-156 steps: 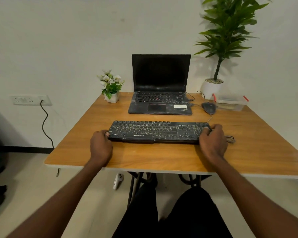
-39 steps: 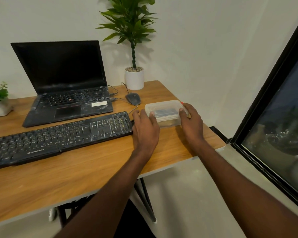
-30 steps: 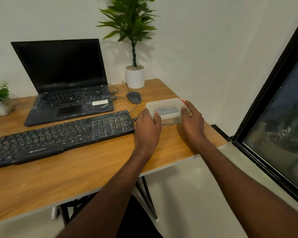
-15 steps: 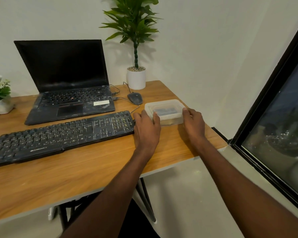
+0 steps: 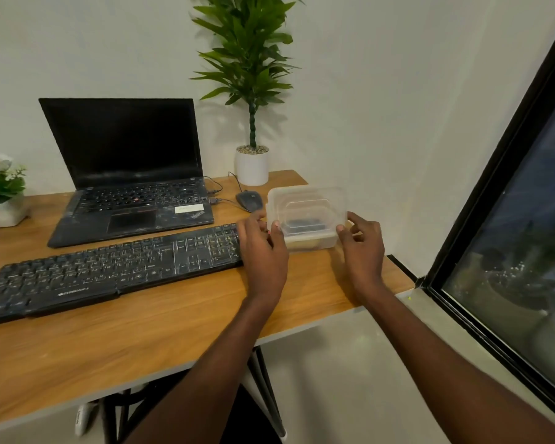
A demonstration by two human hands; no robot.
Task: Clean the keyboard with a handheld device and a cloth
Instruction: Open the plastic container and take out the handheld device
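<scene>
A black external keyboard point(image 5: 109, 270) lies across the wooden desk point(image 5: 161, 334). To its right stands a clear plastic container point(image 5: 311, 243). Its clear lid point(image 5: 305, 208) is tipped up off the box, far edge high. My left hand point(image 5: 263, 254) pinches the lid's lower left corner and my right hand point(image 5: 362, 248) pinches its lower right corner. A dark object point(image 5: 305, 223) shows through the lid inside the box; what it is cannot be told. No cloth is in sight.
An open black laptop point(image 5: 132, 187) sits behind the keyboard, with a mouse point(image 5: 249, 200) and its cable to the right. A tall potted plant point(image 5: 252, 165) stands at the back, a small flower pot point(image 5: 4, 206) far left. The desk's right edge and a dark window frame point(image 5: 481, 219) are close by.
Earlier both hands were on the keyboard ends, then they gripped the shut container. In the last half second the lid has come up off the box, tilted toward me.
</scene>
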